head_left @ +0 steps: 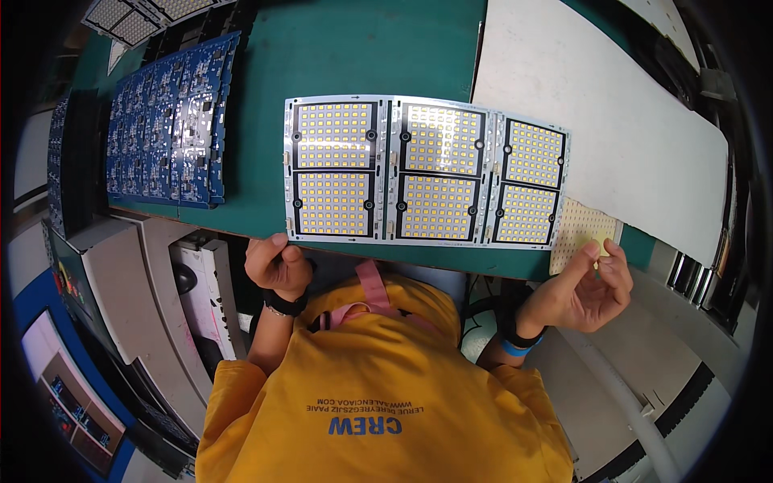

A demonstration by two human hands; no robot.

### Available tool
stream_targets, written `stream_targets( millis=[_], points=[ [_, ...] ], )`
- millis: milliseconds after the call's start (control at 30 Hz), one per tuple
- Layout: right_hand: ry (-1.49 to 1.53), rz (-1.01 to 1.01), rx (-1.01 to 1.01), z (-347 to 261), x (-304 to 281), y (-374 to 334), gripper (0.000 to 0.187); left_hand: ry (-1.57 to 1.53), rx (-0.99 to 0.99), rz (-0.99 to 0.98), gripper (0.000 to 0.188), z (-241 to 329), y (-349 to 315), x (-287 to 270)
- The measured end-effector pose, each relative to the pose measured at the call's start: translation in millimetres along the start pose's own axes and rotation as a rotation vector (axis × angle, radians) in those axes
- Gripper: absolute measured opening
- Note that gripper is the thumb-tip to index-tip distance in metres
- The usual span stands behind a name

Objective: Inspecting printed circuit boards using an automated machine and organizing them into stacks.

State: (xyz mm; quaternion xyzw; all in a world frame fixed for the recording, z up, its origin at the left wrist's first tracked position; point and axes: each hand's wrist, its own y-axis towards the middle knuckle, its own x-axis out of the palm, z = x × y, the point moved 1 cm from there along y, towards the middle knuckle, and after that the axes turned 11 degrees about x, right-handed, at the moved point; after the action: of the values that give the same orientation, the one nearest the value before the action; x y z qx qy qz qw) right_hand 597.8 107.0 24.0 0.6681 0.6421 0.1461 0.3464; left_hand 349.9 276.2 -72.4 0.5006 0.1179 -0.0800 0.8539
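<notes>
Head view: pinches a dotted yellow sheet (573, 228) in the right hand's grip (600, 248), beside an LED panel (427, 173) flat on the green bench (354, 48). Holds left hand (279, 266) near the panel's lower-left corner, with closure impossible to tell. Appears fully LED-populated, with any remaining work too fine to discern.

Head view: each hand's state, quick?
Left hand: fingers curled beside white rectangular LED panel; grip cannot be told.
Right hand: fingers curled at pale-yellow dotted sheet; grip cannot be told.
</notes>
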Motion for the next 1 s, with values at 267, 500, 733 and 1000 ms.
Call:
stream_targets(
  millis=[267,500,733,1000],
  points=[
    [-0.014,0.025,0.051,-0.2,0.9,-0.5,0.025,-0.007,-0.005,0.005,0.028,-0.8,-2.9,-0.4],
    [0.025,-0.003,0.024,2.2,-1.0,-1.1,0.024,-0.023,-0.014,0.003,0.028,-0.3,-1.5,-0.5],
    [0.012,0.033,0.079,-0.1,0.7,-1.4,0.025,-0.015,-0.006,0.003,0.028,0.3,-0.1,0.0],
    [0.018,-0.005,0.016,0.9,-0.3,-0.7,0.024,-0.018,-0.004,0.004,0.028,-0.3,-1.3,-0.2]
  ],
)
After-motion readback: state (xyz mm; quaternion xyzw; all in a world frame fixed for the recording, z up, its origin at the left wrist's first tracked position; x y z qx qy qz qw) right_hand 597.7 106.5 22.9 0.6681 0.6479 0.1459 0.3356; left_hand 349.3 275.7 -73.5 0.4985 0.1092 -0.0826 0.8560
